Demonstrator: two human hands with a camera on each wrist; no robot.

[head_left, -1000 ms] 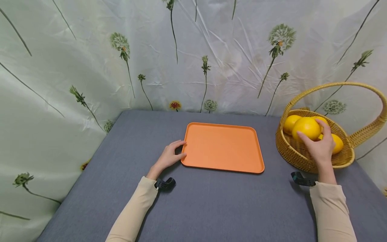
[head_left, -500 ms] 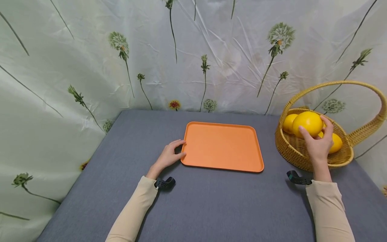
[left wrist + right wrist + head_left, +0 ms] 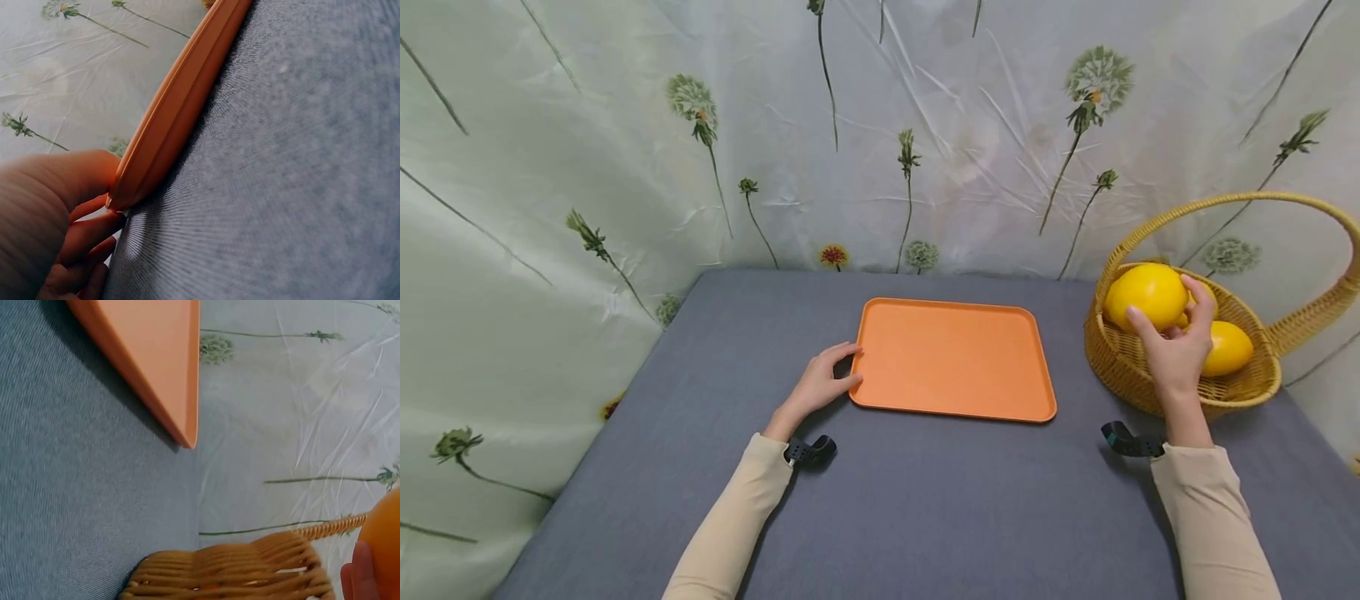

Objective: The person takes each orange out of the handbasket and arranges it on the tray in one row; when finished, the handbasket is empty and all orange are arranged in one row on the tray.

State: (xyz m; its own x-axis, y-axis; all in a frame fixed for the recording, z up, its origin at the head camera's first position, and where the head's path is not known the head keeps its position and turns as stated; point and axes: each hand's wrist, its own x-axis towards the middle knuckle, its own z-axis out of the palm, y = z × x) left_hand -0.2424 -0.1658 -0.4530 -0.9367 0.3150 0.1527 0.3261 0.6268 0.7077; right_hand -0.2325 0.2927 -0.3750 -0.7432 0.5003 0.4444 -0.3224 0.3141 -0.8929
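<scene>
Head cam: R hand (image 3: 1180,358) & yellow fruit (image 3: 1147,297) block most of the rear fruit (image 3: 1209,293), so I can't get total qty in the basket (image 3: 1108,360); handle (image 3: 1232,199) clips at right edge. L wrist cam: tray (image 3: 169,119) runs off top, cloth (image 3: 300,156) blurry; can't tell if L hand (image 3: 47,219) pinches or just touches.

1 tray (image 3: 955,358), 1 basket (image 3: 1116,375), 3 visible fruits (image 3: 1146,297), 2 hands (image 3: 815,387).

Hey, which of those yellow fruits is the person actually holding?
The leftmost yellow fruit in view, gripped by the right hand. The others show farther right; the rightmost fruit lies in the basket, not gripped.
</scene>
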